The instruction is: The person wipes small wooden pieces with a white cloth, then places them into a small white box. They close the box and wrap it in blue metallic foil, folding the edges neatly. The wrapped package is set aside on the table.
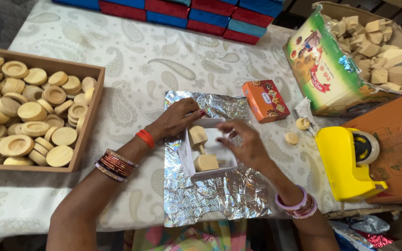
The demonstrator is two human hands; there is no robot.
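A: Entry one, far left: wooden tray (pixel 90 116), heaped with pale round wooden discs (pixel 32 112), some dished on top. It stands on the paisley tablecloth (pixel 131 69).

B: Next, towards the middle?

A: Left hand (pixel 175 120), bangles and a red band at the wrist. Its fingers are curled over the far left edge of a shallow white box (pixel 224 168) and rest on it, held close together rather than spread. The box lies in the middle of a crinkled silver foil sheet (pixel 210 195).

B: Contents of the box?

A: Turned wooden pieces (pixel 201 148): one with a stem and a broad head, another blocky part below it, both lying loose inside. How many in all, I cannot tell.

B: Right hand?

A: Right hand (pixel 247 144), over the right side of the box, thumb and forefinger drawn near each other as if pinching. Whether anything is held between them cannot be made out.

B: The step in hand, by your judgement?

A: Settling the wooden pieces in the box while it sits on the foil. A next move would call for the box held steady and the pieces lying flat, with foil free on all sides.

B: Remaining items, rightward?

A: Small orange carton (pixel 265 100); two loose wooden bits (pixel 297 131) near a wrapper; a yellow tape dispenser (pixel 347 162); a large printed box (pixel 331 74) filled with angular wooden blocks (pixel 382 51). Along the far edge, a stack of red and blue boxes (pixel 201 14).
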